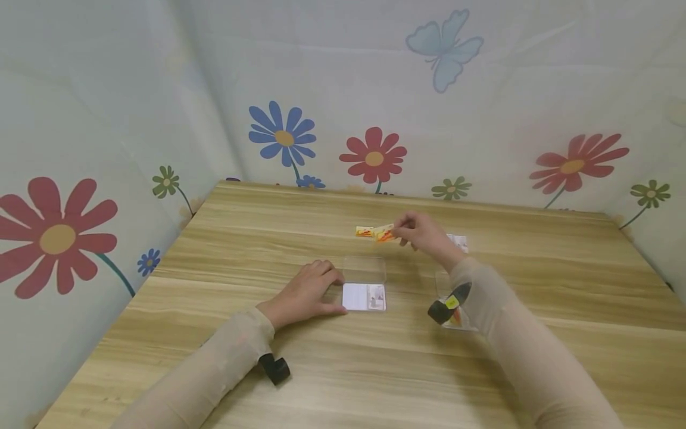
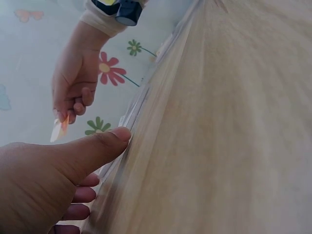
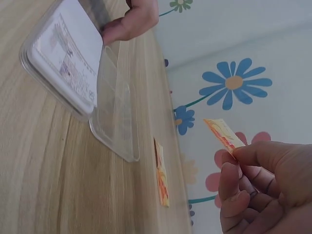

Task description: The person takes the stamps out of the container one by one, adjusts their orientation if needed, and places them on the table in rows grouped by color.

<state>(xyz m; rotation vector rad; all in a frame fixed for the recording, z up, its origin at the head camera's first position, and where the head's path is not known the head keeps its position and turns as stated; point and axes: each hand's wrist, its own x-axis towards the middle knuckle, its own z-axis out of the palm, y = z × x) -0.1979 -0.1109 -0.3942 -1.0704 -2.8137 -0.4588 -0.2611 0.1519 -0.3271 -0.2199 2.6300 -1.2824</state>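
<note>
My right hand point(image 1: 420, 235) pinches a small yellow-and-orange sachet point(image 3: 225, 135) between thumb and fingertips, raised over the far part of the table. A similar sachet point(image 1: 365, 232) lies on the wood just left of it. Nearer to me lies an open plastic case point(image 1: 355, 297) with white contents and a printed section at its right. Its clear lid point(image 1: 364, 270) is folded back away from me. My left hand point(image 1: 308, 293) rests on the table, with thumb and fingertips at the case's left edge and the thumb extended.
Under my right wrist, partly hidden, is a second clear case point(image 1: 455, 322) with something orange in it. A white printed item point(image 1: 458, 243) lies behind my right hand. The wooden table point(image 1: 225, 238) meets a flower-patterned cloth point(image 1: 321, 59) at its back edge.
</note>
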